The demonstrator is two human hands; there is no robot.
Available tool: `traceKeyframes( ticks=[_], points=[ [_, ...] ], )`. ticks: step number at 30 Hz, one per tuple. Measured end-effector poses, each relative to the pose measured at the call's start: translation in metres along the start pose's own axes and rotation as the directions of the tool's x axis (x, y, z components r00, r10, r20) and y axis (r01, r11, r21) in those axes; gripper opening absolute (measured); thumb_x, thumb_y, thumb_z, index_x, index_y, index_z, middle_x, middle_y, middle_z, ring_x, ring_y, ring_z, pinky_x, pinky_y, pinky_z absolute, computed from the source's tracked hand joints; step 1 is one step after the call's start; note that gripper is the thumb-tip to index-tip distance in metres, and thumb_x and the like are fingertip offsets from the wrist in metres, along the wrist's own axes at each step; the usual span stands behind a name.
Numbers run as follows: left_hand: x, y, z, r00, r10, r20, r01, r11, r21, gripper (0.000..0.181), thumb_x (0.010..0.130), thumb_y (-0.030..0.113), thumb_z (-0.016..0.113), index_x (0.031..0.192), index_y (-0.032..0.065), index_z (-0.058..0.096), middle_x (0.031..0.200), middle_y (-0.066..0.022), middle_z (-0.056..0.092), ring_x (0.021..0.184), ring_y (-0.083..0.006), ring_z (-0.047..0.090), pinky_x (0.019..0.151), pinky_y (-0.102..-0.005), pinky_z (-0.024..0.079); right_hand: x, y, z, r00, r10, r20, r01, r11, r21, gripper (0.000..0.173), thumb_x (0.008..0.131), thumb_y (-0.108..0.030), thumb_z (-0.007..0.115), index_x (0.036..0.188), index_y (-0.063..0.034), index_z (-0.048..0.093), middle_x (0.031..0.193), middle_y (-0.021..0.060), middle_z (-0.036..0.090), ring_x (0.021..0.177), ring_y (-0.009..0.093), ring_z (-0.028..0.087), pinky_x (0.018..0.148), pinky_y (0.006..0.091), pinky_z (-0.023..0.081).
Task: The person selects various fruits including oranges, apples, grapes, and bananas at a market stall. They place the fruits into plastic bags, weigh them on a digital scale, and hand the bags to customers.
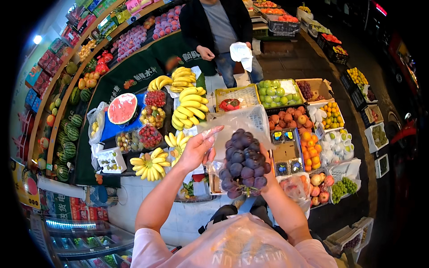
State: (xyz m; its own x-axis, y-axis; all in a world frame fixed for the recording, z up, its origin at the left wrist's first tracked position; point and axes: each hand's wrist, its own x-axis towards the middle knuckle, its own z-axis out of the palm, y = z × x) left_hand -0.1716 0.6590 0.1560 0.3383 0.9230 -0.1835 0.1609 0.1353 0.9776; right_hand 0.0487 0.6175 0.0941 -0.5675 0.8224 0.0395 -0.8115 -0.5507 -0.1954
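A large bunch of dark purple grapes (246, 160) rests in my right hand (271, 179), which supports it from the right side and below. The bunch hides most of those fingers. Green stem ends stick out at the near end of the bunch. My left hand (198, 147) is raised to the left of the grapes, apart from them. Its thumb and forefinger hold thin clear plastic film (219, 142), apparently a bag, that spreads behind the grapes. Beyond lies a white plastic-lined crate (256, 114).
Left of my hands lie banana bunches (191, 107), boxed berries (149, 135) and a cut watermelon (123, 108). On the right are crates of persimmons (288, 117), oranges (311, 150) and green fruit (278, 92). Across the stall a person (218, 30) holds a white bag (242, 55).
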Motion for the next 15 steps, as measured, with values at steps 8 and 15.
traceKeyframes(
  ticks=[8, 15],
  points=[
    [-0.095, 0.002, -0.005, 0.933, -0.013, 0.359, -0.033, 0.992, 0.123, 0.033, 0.1, 0.013, 0.051, 0.13, 0.0085, 0.063, 0.057, 0.0009, 0.054, 0.047, -0.0059, 0.046, 0.046, -0.0228, 0.038, 0.017, 0.022, -0.065, 0.954, 0.069, 0.292, -0.159, 0.942, 0.295, 0.059, 0.1, -0.055, 0.035, 0.127, -0.0059, 0.055, 0.111, 0.0156, 0.065, 0.098, 0.029, 0.065, 0.085, 0.0422, 0.054],
    [-0.119, -0.037, 0.043, 0.937, -0.006, 0.348, -0.066, 0.978, 0.196, 0.035, 0.102, 0.014, 0.047, 0.135, 0.0151, 0.06, 0.056, 0.0009, 0.052, 0.049, -0.0068, 0.049, 0.049, -0.0247, 0.041, 0.013, 0.055, -0.086, 0.812, 0.064, -0.58, -0.048, 0.998, 0.042, 0.051, 0.089, -0.057, 0.061, 0.113, -0.0117, 0.063, 0.093, 0.0075, 0.067, 0.084, 0.026, 0.065, 0.074, 0.0406, 0.055]
  ],
)
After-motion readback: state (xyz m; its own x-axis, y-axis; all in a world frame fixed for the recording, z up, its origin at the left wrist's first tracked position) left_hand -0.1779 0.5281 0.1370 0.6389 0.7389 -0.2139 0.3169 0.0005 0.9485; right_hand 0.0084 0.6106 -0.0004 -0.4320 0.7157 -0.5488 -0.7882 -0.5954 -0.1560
